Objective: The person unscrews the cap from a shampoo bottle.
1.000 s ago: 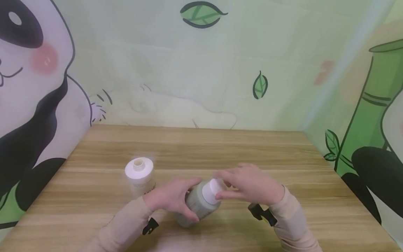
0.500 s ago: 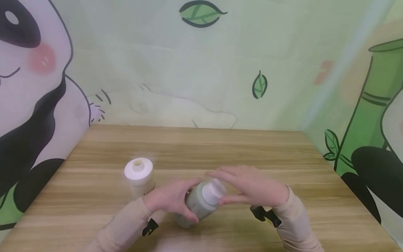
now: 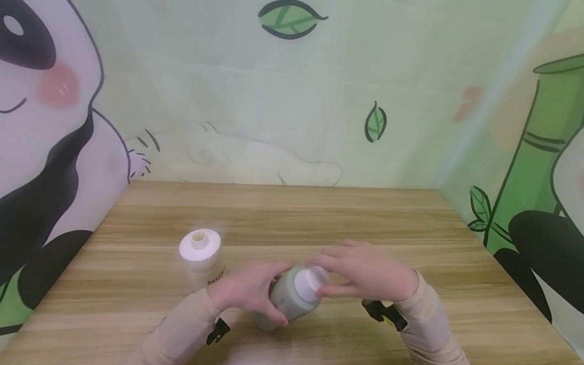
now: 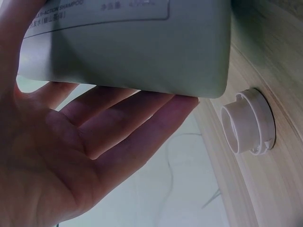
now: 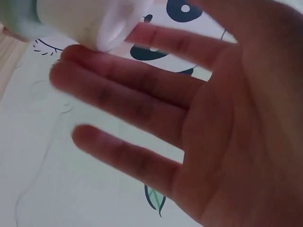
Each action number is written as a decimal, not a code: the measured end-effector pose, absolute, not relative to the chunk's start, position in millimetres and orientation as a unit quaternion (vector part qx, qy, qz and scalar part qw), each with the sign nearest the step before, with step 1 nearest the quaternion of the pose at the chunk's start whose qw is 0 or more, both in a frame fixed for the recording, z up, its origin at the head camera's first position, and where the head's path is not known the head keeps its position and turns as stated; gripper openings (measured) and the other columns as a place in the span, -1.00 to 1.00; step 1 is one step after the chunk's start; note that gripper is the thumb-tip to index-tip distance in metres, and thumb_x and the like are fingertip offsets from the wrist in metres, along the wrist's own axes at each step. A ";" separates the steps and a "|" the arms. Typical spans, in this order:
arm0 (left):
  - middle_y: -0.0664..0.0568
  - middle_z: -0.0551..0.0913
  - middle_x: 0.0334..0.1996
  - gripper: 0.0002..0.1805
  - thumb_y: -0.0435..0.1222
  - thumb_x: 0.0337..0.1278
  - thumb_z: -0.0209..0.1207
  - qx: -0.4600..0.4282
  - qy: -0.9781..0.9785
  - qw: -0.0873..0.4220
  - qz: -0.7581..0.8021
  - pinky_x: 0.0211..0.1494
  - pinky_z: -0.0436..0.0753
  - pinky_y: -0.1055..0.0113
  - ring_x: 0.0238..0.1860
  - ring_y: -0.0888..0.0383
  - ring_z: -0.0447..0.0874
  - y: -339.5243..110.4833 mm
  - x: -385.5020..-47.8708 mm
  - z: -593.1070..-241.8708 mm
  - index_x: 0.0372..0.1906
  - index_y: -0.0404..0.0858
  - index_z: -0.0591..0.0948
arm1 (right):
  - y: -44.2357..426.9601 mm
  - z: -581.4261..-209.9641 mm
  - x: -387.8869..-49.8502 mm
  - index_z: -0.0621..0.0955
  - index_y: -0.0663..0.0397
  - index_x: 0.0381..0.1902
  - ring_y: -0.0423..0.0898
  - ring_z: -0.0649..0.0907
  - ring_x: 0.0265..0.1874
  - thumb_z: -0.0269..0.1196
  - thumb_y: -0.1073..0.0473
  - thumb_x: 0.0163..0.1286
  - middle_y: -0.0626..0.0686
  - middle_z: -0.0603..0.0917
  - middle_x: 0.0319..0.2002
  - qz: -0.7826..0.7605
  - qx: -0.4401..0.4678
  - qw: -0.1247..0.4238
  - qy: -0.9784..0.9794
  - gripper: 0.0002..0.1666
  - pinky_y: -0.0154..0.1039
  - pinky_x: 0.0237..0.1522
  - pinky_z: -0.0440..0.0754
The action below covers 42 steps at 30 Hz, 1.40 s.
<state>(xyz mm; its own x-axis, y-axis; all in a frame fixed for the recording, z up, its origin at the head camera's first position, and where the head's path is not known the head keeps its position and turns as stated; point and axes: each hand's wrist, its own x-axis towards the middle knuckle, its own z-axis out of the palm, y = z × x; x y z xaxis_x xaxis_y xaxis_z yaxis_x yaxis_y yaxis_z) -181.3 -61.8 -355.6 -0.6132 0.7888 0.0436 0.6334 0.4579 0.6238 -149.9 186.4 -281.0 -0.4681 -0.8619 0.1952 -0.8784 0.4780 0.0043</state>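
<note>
A grey-green bottle (image 3: 289,299) leans in the left hand (image 3: 251,289), its white cap (image 3: 310,283) toward the right. The left thumb lies across the near side and the fingers pass round the far side; the left wrist view shows several fingers under the bottle (image 4: 137,52). The right hand (image 3: 367,274) pinches the cap between thumb and fingertips; the right wrist view shows its lower fingers nearly straight beside the cap (image 5: 120,28). Left of the hands, an uncapped white bottle (image 3: 201,248) stands upright on the wooden table (image 3: 283,213).
A small white ring-shaped piece (image 4: 246,123) rests on the table in the left wrist view; the head view does not show it. Behind the table hangs a pale green backdrop (image 3: 228,76) with pandas, leaves and bamboo. Black straps cross both wrists.
The right fingers spread off the cap, then came back against it. The left hand has kept its grip, and the bottle has hardly moved.
</note>
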 end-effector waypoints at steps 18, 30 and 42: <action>0.07 0.69 -0.14 -0.15 -0.04 -0.44 0.56 0.424 0.859 0.095 0.270 -0.12 0.58 0.44 -0.18 0.24 0.65 -61.8 -184.6 -354.9 0.13 -0.16 0.47 | 185.7 -279.7 -150.4 0.56 -0.08 -0.04 -0.33 0.65 -0.22 0.03 -0.38 0.32 -0.23 0.70 -0.21 0.052 0.463 0.064 -0.883 -0.42 -0.18 -0.02 0.48; 0.10 0.69 -0.16 -0.16 -0.02 -0.45 0.56 0.420 0.864 0.094 0.261 -0.15 0.56 0.44 -0.21 0.27 0.62 -60.7 -183.0 -354.1 0.12 -0.13 0.48 | 188.9 -278.9 -149.6 0.52 -0.11 0.17 -0.20 0.62 -0.08 0.28 -0.15 0.28 -0.14 0.65 0.00 0.040 0.534 0.089 -0.840 -0.45 -0.18 0.01 0.54; 0.11 0.70 -0.15 -0.18 -0.02 -0.45 0.55 0.415 0.862 0.097 0.273 -0.14 0.57 0.44 -0.20 0.28 0.63 -59.3 -179.2 -355.2 0.11 -0.12 0.49 | 185.7 -280.5 -149.2 0.54 -0.01 0.13 -0.24 0.68 -0.10 0.00 -0.38 0.34 -0.14 0.72 -0.07 0.035 0.484 0.080 -0.871 -0.32 -0.11 0.05 0.51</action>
<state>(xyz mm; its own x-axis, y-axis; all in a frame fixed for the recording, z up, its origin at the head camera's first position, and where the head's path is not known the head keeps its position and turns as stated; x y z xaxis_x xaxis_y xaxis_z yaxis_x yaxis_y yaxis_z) -179.2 -59.3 -355.2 -0.6359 0.7695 0.0589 0.6630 0.5056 0.5520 -149.2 185.7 -280.5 -0.5193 -0.8367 0.1736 -0.8480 0.5297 0.0162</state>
